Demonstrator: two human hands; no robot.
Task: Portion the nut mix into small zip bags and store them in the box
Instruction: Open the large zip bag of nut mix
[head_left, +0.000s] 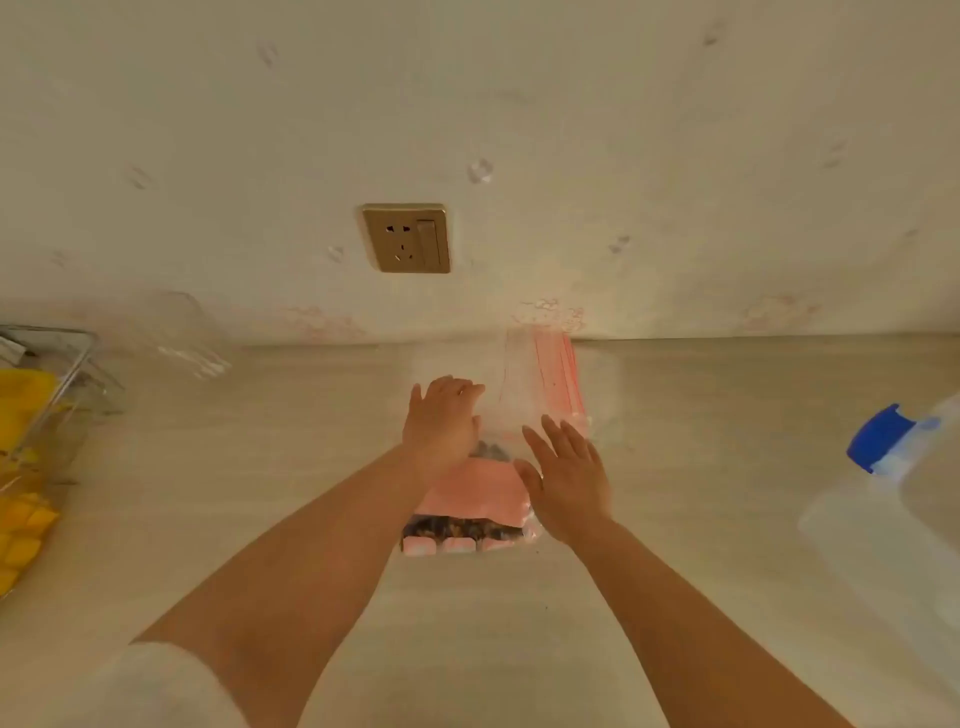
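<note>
A pink-labelled bag of nut mix (467, 499) lies on the beige counter (675, 415), dark nuts showing at its near end. A stack of clear small zip bags with red seal lines (540, 379) lies just beyond it, against the wall. My left hand (441, 421) rests at the left edge of the zip bags, fingers bent onto the plastic. My right hand (569, 473) hovers flat over the right side of the nut bag, fingers straight. A clear plastic box with a blue clip (914, 467) stands at the right.
A wire rack holding yellow items (26, 441) sits at the left edge of the counter. A gold wall socket (406, 238) is on the wall behind. A clear plastic item (182, 332) lies at the back left.
</note>
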